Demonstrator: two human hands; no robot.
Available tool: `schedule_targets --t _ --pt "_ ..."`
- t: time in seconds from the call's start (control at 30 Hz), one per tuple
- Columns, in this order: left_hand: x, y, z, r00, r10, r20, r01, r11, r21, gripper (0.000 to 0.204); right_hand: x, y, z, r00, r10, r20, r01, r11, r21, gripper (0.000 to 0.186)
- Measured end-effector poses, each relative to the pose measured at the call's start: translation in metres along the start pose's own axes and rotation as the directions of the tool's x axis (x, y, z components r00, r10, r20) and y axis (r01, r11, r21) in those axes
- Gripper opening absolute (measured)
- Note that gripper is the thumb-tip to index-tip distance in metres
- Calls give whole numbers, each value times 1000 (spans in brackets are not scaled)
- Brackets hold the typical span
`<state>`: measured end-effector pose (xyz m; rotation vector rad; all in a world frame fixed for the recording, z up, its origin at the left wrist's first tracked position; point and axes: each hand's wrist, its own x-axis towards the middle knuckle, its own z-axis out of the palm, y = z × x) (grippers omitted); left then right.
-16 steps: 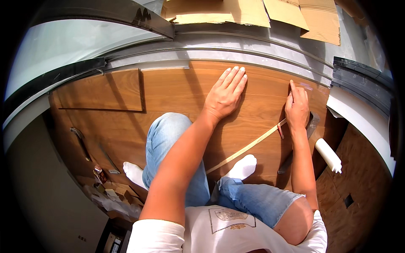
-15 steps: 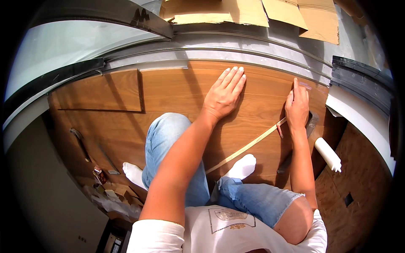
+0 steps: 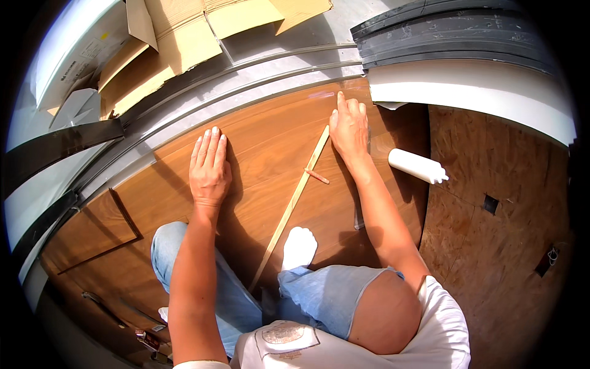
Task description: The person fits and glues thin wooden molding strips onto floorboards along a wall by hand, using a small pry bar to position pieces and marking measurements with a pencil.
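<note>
My left hand (image 3: 211, 172) lies flat on the brown wood-look floor planks (image 3: 261, 154), its fingertips close to the far edge along the metal track. My right hand (image 3: 350, 128) rests farther right on the boards, with its index finger stretched toward that same edge and the other fingers slightly bent. I see nothing held in either hand. A small purple mark (image 3: 321, 95) sits just left of the right index fingertip. Beside the right hand, a thin pale wood strip (image 3: 289, 209) runs diagonally toward my knees. A short reddish pencil-like stick (image 3: 317, 176) lies against it.
A white bottle (image 3: 418, 166) lies right of my forearm, near bare particleboard (image 3: 491, 246). Dark metal profiles (image 3: 448, 37) and cardboard (image 3: 178, 43) are beyond the track. At left are a loose plank piece (image 3: 92, 230) and a hammer (image 3: 101, 307). My socked foot (image 3: 299, 248) stands between my arms.
The view has turned to the right. My right hand has shifted right along the plank edge, from left of the purple mark to right of it. My left hand stays flat on the boards.
</note>
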<state>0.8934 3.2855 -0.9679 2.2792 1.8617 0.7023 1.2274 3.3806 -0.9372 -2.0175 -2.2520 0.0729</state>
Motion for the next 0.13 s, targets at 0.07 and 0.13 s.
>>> schedule_targets --t 0.07,0.13 --pt "-1 0 -1 1000 -2 12 2 1000 4 55 1 3 10 998 -69 -5 69 997 -19 49" --pt "-4 -1 -3 1000 -6 20 6 1000 13 56 0 3 17 998 -56 32 52 990 128 51"
